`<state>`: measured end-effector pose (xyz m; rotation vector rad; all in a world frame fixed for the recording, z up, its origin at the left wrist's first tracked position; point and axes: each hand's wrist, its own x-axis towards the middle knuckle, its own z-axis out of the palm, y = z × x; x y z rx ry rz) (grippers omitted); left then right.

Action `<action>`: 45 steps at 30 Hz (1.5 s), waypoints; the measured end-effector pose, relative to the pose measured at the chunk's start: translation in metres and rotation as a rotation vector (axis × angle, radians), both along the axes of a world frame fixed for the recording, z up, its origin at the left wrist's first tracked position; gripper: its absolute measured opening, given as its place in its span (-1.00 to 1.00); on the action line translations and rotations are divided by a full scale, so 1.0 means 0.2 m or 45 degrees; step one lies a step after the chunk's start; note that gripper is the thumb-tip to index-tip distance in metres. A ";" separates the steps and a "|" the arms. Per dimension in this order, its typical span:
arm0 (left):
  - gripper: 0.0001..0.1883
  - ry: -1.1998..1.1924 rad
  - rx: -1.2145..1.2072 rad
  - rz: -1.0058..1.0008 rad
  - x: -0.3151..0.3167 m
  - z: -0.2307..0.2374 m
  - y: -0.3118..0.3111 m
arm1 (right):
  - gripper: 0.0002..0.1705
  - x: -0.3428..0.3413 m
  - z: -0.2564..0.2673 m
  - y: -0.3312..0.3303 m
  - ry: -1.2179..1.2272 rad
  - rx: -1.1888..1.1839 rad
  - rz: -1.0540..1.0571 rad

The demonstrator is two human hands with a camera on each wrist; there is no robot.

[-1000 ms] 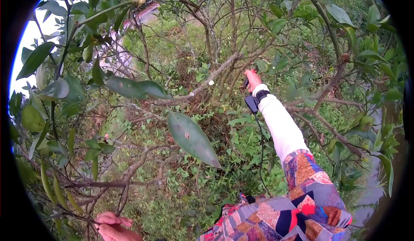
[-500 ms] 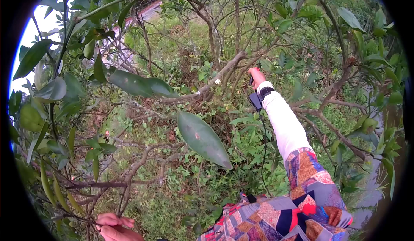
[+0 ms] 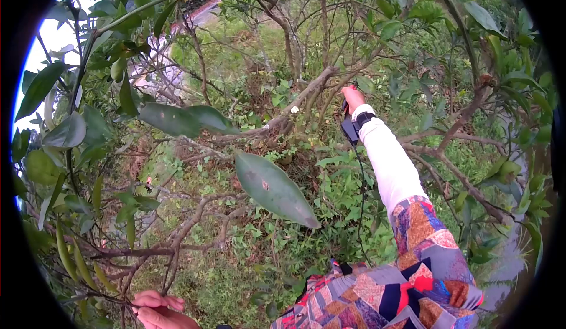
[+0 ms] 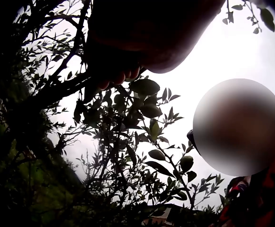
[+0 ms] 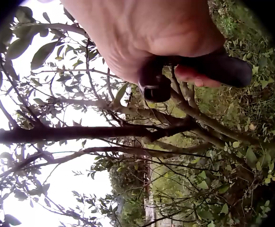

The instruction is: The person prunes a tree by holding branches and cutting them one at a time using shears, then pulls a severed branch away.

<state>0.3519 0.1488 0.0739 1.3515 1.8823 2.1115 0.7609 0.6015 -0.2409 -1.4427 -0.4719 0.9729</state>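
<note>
At the lower left of the head view, my left hand (image 3: 159, 309) pinches a thin twig (image 3: 121, 299) of the tree between thumb and fingers. It shows as a dark shape with lit fingertips in the left wrist view. My right hand (image 3: 354, 98) reaches out among the inner branches, close to a thick pale branch (image 3: 312, 87). Its fingers curl round the dark handles (image 5: 222, 71) of what look like pruning shears; the blades are hidden behind the hand. Several bare branches (image 5: 166, 130) pass just beyond that hand in the right wrist view.
A large spotted leaf (image 3: 274, 190) hangs close to the head camera. Leafy branches (image 3: 71, 152) crowd the left side, and a forked branch (image 3: 466, 123) stands to the right. Low green plants (image 3: 295, 240) cover the ground. A black cable (image 3: 361, 211) runs down from the right wrist.
The head view shifts slightly. My right hand has moved a little right within it and stays by the thick branch. My left hand keeps its pinch on the twig.
</note>
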 end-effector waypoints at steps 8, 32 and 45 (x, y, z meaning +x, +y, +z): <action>-0.60 0.021 -0.003 -0.002 -0.02 0.00 0.00 | -0.66 0.00 0.06 -0.03 -0.023 -0.148 0.048; -0.53 0.085 -0.010 -0.023 -0.08 -0.03 -0.04 | -0.47 0.06 0.09 0.04 0.970 0.077 0.068; -0.54 0.048 -0.033 0.027 -0.07 -0.01 -0.04 | -0.63 0.03 0.03 0.07 0.695 0.184 0.117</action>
